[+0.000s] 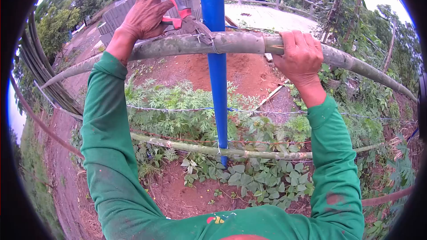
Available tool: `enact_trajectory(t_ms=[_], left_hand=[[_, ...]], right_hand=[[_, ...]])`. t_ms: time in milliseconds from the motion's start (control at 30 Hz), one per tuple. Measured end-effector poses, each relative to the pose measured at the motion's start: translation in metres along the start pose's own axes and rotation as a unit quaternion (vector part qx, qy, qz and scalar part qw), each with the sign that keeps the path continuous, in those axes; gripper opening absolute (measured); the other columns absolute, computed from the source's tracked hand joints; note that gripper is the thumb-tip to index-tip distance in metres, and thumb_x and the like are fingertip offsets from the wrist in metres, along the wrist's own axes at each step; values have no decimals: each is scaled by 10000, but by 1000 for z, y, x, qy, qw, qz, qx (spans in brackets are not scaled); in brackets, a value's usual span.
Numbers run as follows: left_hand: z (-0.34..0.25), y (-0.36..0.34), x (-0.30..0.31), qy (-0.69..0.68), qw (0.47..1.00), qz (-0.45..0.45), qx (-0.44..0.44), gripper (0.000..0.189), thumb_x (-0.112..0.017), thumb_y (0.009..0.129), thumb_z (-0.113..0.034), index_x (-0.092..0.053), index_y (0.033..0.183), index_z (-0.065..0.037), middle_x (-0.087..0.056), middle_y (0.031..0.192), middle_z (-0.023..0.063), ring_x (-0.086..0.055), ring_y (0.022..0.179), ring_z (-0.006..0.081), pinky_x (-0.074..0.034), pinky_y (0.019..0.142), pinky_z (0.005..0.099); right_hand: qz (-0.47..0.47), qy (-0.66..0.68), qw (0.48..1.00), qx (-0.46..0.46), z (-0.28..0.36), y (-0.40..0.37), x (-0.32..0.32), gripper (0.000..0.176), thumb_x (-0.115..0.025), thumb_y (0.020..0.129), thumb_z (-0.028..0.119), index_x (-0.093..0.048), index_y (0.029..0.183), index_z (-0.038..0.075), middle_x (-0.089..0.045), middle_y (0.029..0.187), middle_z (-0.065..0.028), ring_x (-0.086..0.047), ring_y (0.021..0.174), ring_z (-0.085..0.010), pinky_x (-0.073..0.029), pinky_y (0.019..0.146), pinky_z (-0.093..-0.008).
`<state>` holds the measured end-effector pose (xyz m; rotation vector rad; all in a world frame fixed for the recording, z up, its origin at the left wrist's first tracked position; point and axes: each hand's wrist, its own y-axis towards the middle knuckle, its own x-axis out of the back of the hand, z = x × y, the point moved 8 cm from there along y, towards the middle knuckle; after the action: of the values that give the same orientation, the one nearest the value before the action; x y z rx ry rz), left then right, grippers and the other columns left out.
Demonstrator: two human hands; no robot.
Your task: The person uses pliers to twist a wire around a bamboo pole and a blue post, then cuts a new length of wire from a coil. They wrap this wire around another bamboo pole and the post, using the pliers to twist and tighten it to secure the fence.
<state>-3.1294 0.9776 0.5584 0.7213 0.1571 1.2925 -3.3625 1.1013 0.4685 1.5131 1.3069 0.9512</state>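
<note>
My left hand (149,11) is closed around the red-and-black handles of a pair of pliers (192,26). The pliers' jaws are at a wire tie (214,44), where a grey-green bamboo pole (173,46) crosses a blue post (212,0). To the right of the post, my right hand (300,55) wraps over the same pole from above, close to a split near one of its joints. Both arms are raised and reach forward in green sleeves.
A lower bamboo rail (249,154) is tied to the post near its foot. Barbed wire (275,112) runs across between the two rails. Leafy plants (164,102) grow around the post. Bamboo poles (42,62) stand bundled at left, and grey blocks (118,20) are stacked behind.
</note>
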Motion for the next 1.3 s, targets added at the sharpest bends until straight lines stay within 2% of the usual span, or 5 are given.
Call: enact_trajectory(t_ms=[267,767,1067,1200,1300], left_hand=[[-2,-6,13,-47,991,15,-122,219,-659,682,-273,-596,752,-75,-537,995,135,-565,958,299,-471,850,391],[-77,-44,77,-143,877,377,262,148,-558,679,-156,-582,652,-13,-562,621,237,-604,689,391,-462,679,510],[-160,-43,74,-281,696,250,611,189,-556,716,-197,-476,683,-30,-444,568,32,-414,447,179,-300,453,377],[-204,-33,60,-438,411,145,786,134,-567,782,-180,-449,775,-116,-344,571,-29,-334,413,79,-261,388,292],[-211,-24,55,-439,399,123,796,132,-575,772,-189,-501,762,-80,-411,581,9,-394,430,138,-295,409,334]], right_hand=[[-2,-8,1000,9,-1,-2,-3,156,-670,677,260,-563,740,165,-556,712,12,-569,658,-182,-411,604,-340],[-25,6,1000,-10,-6,-5,-4,54,-609,748,197,-580,730,154,-569,684,14,-575,646,-166,-425,581,-337],[-84,68,994,-8,-10,-9,-5,94,-592,734,185,-545,685,120,-529,650,-14,-565,649,-189,-425,596,-352],[-90,86,992,-14,-11,-11,-8,82,-590,745,179,-561,703,115,-548,673,-25,-560,668,-195,-415,606,-360],[-56,115,992,-18,-12,-9,-4,77,-584,758,175,-564,715,114,-557,684,-31,-563,681,-199,-416,626,-368]])
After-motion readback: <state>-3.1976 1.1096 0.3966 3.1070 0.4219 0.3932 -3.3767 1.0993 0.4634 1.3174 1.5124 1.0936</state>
